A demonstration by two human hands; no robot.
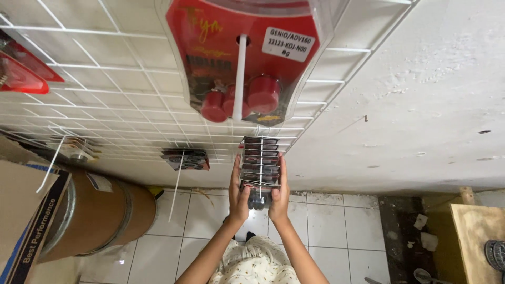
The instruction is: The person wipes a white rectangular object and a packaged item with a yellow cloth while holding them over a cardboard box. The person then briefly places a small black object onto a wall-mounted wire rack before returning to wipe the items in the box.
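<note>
A stack of several dark and red blister packs [260, 162] hangs on a hook of the white wire grid [105, 79] on the wall. My left hand [239, 195] grips the left side of the stack's lower end. My right hand [279, 195] grips its right side, fingers lying along the edge. Closer to the camera hangs a large red blister pack [210, 37] with round red parts, threaded on a white hook [240, 73].
More packs hang to the left: a dark one [185, 159], a pale one [73, 147], a red one [21, 71]. Below stand a brown drum [105, 210] and a cardboard box [21, 210]. A wooden board [473, 231] lies on the tiled floor [336, 226] at right.
</note>
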